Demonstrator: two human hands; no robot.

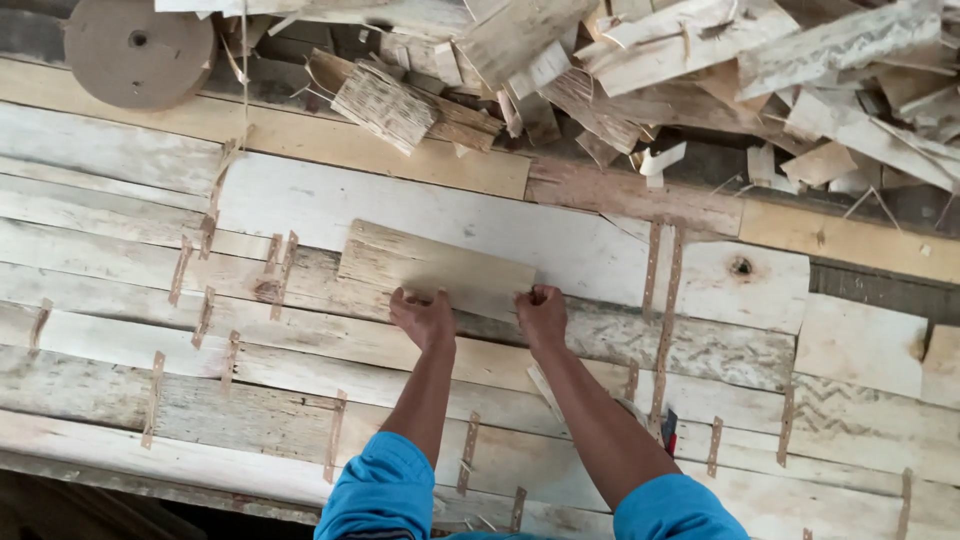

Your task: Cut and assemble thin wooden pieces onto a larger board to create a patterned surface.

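A thin rectangular piece of wood veneer (432, 264) lies tilted on a wide sheet of joined veneer strips (120, 300). My left hand (423, 318) grips its near edge toward the left. My right hand (541, 316) grips the same near edge at the right corner. Both arms reach forward from blue sleeves at the bottom. Brown tape strips (662, 300) hold the sheet's pieces together.
A heap of loose veneer scraps (700, 70) fills the back and right. A round roll of brown tape (135, 50) lies at the back left. A knot hole (741, 266) shows in a pale strip to the right. A small dark tool (668, 430) rests by my right forearm.
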